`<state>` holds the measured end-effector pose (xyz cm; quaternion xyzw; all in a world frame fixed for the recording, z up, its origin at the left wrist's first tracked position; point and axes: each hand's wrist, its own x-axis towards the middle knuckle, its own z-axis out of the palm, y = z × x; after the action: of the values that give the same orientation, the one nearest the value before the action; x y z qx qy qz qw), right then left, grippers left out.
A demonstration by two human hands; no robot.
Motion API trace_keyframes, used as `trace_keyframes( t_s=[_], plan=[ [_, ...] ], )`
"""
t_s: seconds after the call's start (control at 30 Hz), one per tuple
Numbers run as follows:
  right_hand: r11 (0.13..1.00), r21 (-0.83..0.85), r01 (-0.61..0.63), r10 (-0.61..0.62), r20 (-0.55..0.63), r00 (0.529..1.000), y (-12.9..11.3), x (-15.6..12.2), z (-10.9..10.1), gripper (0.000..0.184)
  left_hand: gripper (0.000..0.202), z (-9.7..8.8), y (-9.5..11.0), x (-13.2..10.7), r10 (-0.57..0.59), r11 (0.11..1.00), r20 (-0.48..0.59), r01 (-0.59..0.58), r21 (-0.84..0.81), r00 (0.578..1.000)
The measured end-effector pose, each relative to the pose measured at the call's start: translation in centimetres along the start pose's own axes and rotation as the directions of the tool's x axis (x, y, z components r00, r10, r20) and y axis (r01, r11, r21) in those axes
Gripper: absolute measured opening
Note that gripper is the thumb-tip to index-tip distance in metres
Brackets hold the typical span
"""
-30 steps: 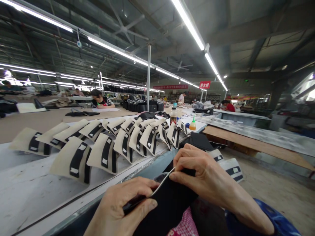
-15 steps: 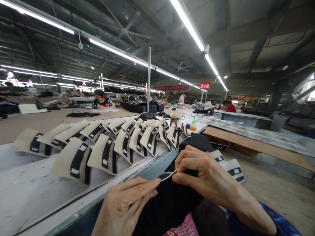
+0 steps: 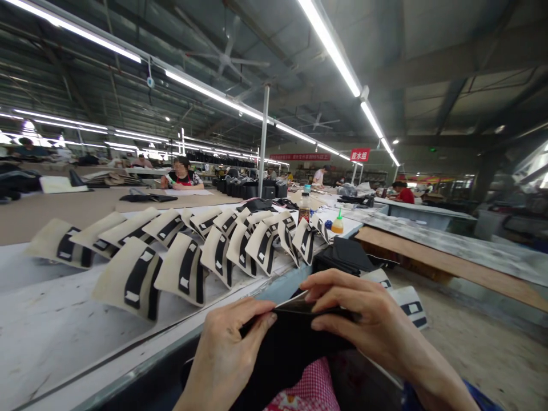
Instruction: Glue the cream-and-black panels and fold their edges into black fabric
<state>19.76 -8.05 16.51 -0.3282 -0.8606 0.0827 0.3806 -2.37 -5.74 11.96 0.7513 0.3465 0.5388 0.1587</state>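
Both hands are at the upper edge of a black fabric-like piece (image 3: 285,348) with a thin pale edge. My left hand (image 3: 231,342) pinches the left end of that edge between thumb and fingers. My right hand (image 3: 363,314) grips farther right, its fingers over the pale edge and its thumb below. Between the hands the edge stands slightly apart from the black layer. My hands and wrists cover parts of the piece. Left of them, curved cream panels (image 3: 178,268) with black strips stand in rows on the white-topped table (image 3: 55,337).
A bottle with a blue cap (image 3: 304,205) and a small green-tipped squeeze bottle (image 3: 338,221) stand beyond the panels. Black pieces (image 3: 345,255) lie past my right hand, near more cream panels (image 3: 409,308). A person (image 3: 183,174) sits at a table farther back.
The pale edge has parted from the black layer between my hands. My right hand has shifted slightly right and down, its fingers spread more along the edge; the view has tilted a little.
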Motion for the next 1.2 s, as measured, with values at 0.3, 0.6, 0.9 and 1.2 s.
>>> trace_keyframes(
  t_s=[0.3,0.6,0.9,1.2],
  plan=[
    [0.955,0.245,-0.169,0.261,-0.414,0.872,-0.1,-1.2,2.3,0.014,0.015,-2.0,1.1,-1.3,0.154,0.985,0.002,-0.154,0.077,0.988],
    [0.753,0.612,-0.243,0.429,-0.175,0.886,0.7,0.1,2.1,0.022,0.016,-2.2,2.2,-1.5,0.178,0.982,0.008,-0.178,0.07,0.984],
    [0.795,0.551,-0.253,0.442,-0.241,0.864,0.5,0.3,2.4,0.02,0.035,-1.3,2.0,-1.7,0.149,0.983,-0.082,-0.157,-0.096,0.985],
    [0.872,0.459,-0.169,0.352,-0.35,0.868,0.0,0.7,2.6,0.017,0.036,-1.9,1.7,-1.7,0.11,0.991,0.038,-0.107,-0.081,0.993]
  ],
)
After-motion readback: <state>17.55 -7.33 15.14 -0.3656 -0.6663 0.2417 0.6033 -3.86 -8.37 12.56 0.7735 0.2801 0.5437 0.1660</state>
